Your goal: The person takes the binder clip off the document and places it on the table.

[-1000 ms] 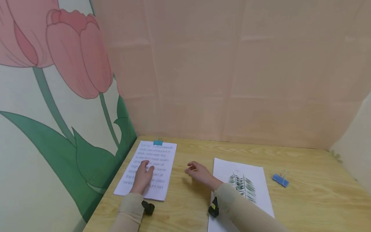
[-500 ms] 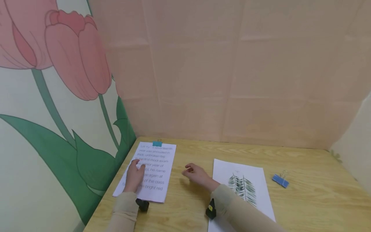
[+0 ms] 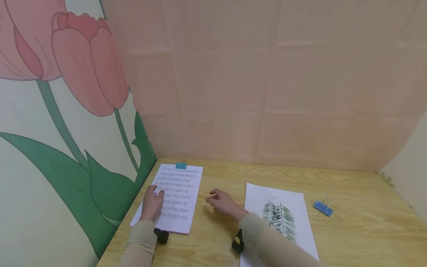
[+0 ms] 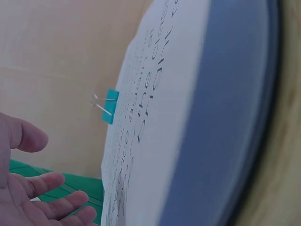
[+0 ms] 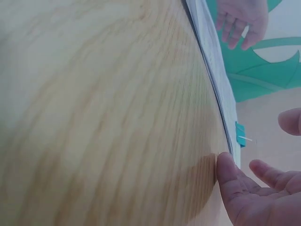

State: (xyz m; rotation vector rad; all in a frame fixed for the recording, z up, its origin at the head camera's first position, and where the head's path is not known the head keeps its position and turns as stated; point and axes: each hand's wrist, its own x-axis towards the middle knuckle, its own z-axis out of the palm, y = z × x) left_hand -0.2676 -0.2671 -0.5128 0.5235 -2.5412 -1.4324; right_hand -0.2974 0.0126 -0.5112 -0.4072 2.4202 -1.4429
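Observation:
A stack of printed text sheets (image 3: 178, 202) lies on the left of the table, with a teal binder clip (image 3: 181, 166) at its top edge. My left hand (image 3: 151, 205) is over the stack's left side; the left wrist view shows its fingers spread, holding nothing, apart from the paper (image 4: 155, 141). Between the two paper stacks is my right hand (image 3: 224, 204), fingers loosely bent and nothing held. In the right wrist view its fingertips (image 5: 226, 165) are close to the tabletop near the text stack; contact cannot be told.
Right of my right hand lies white paper with a leaf print (image 3: 278, 218), partly hidden under the right forearm. A blue binder clip (image 3: 323, 208) sits loose farther right on the wooden table (image 3: 367, 222). A tulip-painted wall (image 3: 110, 155) borders the left; pink cloth (image 3: 267, 92) hangs behind.
My left hand has shifted left across the text stack, uncovering more print. My right hand has moved slightly left toward that stack. The papers and both clips stay put.

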